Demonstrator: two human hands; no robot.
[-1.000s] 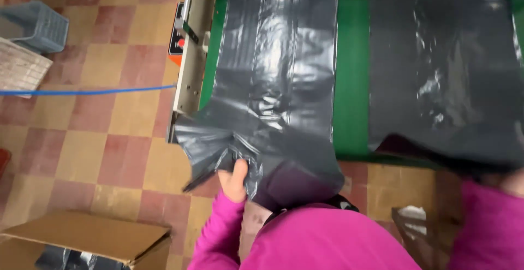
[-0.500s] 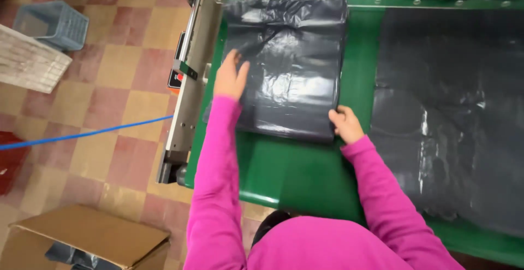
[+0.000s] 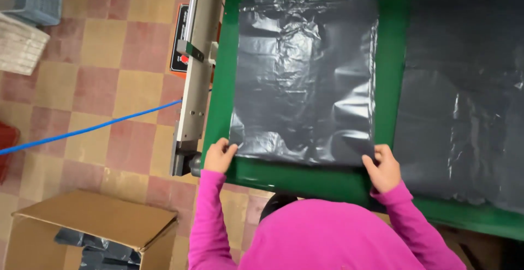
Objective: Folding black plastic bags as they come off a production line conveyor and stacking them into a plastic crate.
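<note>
Two hands pinch the bag point(image 3: 305, 79) at its near corners: my left hand point(image 3: 219, 156) grips the left corner, my right hand point(image 3: 382, 167) the right. It lies flat on the green table point(image 3: 388, 73). Bare green borders it; another black sheet point(image 3: 464, 101) lies rightward, a metal bar point(image 3: 197, 68) leftward.

Small workshop: green worktable point(image 3: 305, 180), metal sealing machine point(image 3: 197, 73), carton point(image 3: 93, 229), tiled floor point(image 3: 109, 84)

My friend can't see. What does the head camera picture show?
Two hands, left hand and right hand, grip the near corners of a flat dark plastic bag on a green table. More dark plastic lies to its right; a cardboard box sits on the floor.
</note>
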